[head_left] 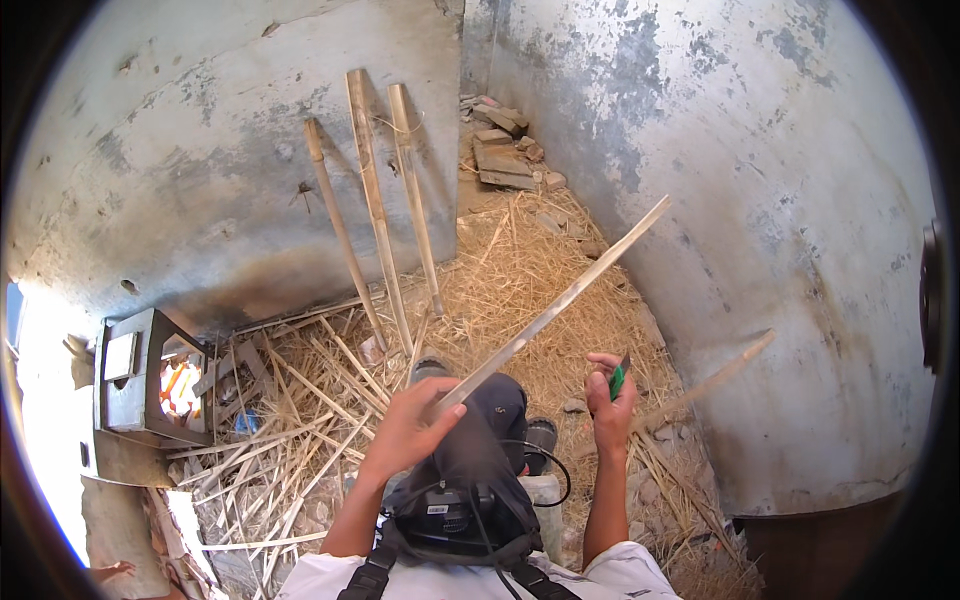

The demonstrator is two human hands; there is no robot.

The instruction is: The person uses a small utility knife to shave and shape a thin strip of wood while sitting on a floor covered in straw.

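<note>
My left hand (408, 428) grips the near end of a long pale bamboo strip (560, 300) that slants up and to the right toward the wall. My right hand (610, 400) is raised beside it, closed around a small green-handled tool (619, 377) whose blade is hard to make out. The two hands are apart, with my dark-trousered knee (490, 420) between and below them. A black device with cables (450, 510) hangs at my chest.
Three bamboo slats (375, 200) lean on the grey plastered wall. Split strips and shavings (290, 420) litter the ground with straw (530, 270). A grey box (150, 375) stands at left, bricks (505, 150) lie in the corner, another stick (710, 380) leans at right.
</note>
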